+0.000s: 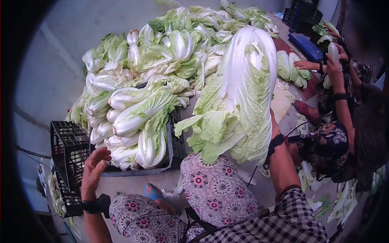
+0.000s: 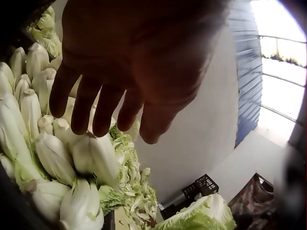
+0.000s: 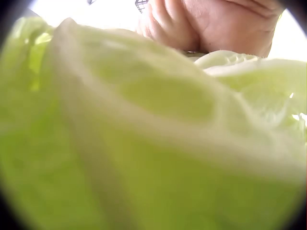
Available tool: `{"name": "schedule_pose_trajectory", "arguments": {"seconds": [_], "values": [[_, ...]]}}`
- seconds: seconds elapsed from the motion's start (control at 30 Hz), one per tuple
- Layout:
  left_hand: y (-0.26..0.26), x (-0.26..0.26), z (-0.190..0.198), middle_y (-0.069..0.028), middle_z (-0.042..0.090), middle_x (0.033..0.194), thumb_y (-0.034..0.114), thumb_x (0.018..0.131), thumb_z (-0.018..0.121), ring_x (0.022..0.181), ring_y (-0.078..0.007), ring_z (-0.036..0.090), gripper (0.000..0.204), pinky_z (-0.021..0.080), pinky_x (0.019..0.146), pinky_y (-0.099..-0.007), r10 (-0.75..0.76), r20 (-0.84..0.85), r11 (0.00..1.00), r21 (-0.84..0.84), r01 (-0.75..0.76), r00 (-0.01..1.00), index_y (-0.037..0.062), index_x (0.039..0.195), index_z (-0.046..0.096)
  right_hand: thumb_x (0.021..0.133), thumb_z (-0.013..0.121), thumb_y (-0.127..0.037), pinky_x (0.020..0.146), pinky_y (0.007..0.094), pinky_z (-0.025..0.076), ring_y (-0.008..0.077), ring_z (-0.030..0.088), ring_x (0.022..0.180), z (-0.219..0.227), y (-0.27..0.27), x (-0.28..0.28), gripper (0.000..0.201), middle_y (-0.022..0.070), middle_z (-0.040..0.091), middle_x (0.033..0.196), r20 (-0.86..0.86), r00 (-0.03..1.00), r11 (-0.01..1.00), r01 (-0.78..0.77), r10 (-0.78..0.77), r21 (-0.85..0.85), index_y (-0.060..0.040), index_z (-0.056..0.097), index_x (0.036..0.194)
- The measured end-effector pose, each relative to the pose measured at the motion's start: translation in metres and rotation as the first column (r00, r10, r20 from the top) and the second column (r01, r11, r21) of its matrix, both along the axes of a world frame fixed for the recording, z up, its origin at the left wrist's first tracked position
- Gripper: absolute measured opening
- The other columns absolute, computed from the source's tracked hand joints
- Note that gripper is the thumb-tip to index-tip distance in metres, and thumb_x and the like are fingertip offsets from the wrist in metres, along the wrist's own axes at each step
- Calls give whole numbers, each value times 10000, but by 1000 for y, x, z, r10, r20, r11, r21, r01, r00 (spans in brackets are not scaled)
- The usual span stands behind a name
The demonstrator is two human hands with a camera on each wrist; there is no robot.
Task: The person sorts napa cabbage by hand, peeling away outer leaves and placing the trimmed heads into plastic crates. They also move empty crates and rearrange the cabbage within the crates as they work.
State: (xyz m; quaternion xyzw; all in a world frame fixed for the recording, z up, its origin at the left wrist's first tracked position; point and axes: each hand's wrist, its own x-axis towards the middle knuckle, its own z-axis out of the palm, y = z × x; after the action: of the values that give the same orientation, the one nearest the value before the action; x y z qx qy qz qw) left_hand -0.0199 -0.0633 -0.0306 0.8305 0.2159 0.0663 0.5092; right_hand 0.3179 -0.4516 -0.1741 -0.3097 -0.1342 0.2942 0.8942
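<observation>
A large napa cabbage (image 1: 247, 85) with loose, drooping outer leaves is held up in front of me, its white base upward. My right hand (image 1: 275, 127) grips it from the right side, mostly hidden behind the leaves. In the right wrist view, green leaf fills most of the picture, and curled fingers (image 3: 165, 21) show beyond it. My left hand (image 1: 94, 172) is in the air beside a crate (image 1: 177, 146) packed with trimmed napa cabbages (image 1: 137, 117), fingers relaxed and holding nothing. The left wrist view shows that hand (image 2: 139, 62) with fingers extended, overlapping the cabbages.
Behind the crate is a big heap of untrimmed cabbages (image 1: 178, 44). Black plastic crates (image 1: 69, 154) stand at the left. To the right, another person (image 1: 344, 113) handles cabbage near a blue crate (image 1: 306, 46). Loose leaves (image 1: 342, 206) litter the floor at the lower right.
</observation>
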Motion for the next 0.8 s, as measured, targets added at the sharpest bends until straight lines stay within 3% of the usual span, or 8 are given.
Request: {"name": "schedule_pose_trajectory", "arguments": {"seconds": [0.2,0.4,0.5,0.6,0.63,0.73,0.77,0.8], "values": [[28,-37,-43,-58,582,1078,361,818,678,982,-147,541,545,430,869,-291,88,-112,994,-56,-94,990,15,1208,518,835,669,-219,872,350,496,210,583,1021,-49,-39,30,624,100,542,1194,-85,984,986,149,-156,-79,-53,327,1329],[37,-41,-73,-86,579,1124,288,854,645,1060,-171,523,492,408,926,-317,-28,-222,999,14,32,975,-16,1212,499,863,644,-217,882,375,487,240,557,1070,-74,-59,70,620,129,517,1214,38,918,873,388,-395,-295,-30,282,1330],[35,-38,-81,-96,598,1108,230,823,659,1043,-183,542,470,412,928,-335,-12,-273,997,69,32,962,-11,1199,511,823,683,-186,874,347,475,245,534,1101,-83,-66,92,707,162,489,1245,79,862,748,477,-500,-461,-26,256,1362],[39,-37,-88,-119,619,1090,177,778,672,1037,-210,564,455,426,915,-351,-20,-363,976,195,96,932,21,1183,535,789,695,-156,852,333,474,233,545,1065,-103,-67,104,803,195,449,1295,433,788,339,590,-437,-733,-30,196,1405],[36,-36,-86,-123,623,1080,174,764,681,1034,-224,568,454,421,913,-360,-12,-390,965,235,113,921,34,1173,544,756,701,-140,817,343,478,241,534,1051,-108,-67,105,848,241,368,1362,447,824,189,529,-349,-827,-38,187,1423],[22,-31,-83,-128,630,1061,176,728,707,1028,-260,571,457,399,913,-384,-2,-448,898,392,199,894,66,1149,566,764,689,-154,799,384,479,274,502,1085,-111,-58,103,776,256,347,1373,157,947,250,230,-280,-941,-32,261,1399],[20,-32,-83,-126,629,1061,183,721,714,1028,-269,569,460,387,915,-391,-15,-457,848,466,254,889,72,1144,568,822,640,-221,933,514,394,325,400,1240,-112,-53,100,686,188,362,1369,121,964,278,186,-235,-942,-54,296,1391],[20,-34,-85,-124,629,1061,190,715,721,1028,-279,566,463,375,917,-397,-30,-465,788,534,307,885,79,1139,571,824,639,-225,927,509,400,320,412,1227,-114,-48,98,672,177,378,1353,133,972,264,182,-194,-947,-52,308,1384]]}}
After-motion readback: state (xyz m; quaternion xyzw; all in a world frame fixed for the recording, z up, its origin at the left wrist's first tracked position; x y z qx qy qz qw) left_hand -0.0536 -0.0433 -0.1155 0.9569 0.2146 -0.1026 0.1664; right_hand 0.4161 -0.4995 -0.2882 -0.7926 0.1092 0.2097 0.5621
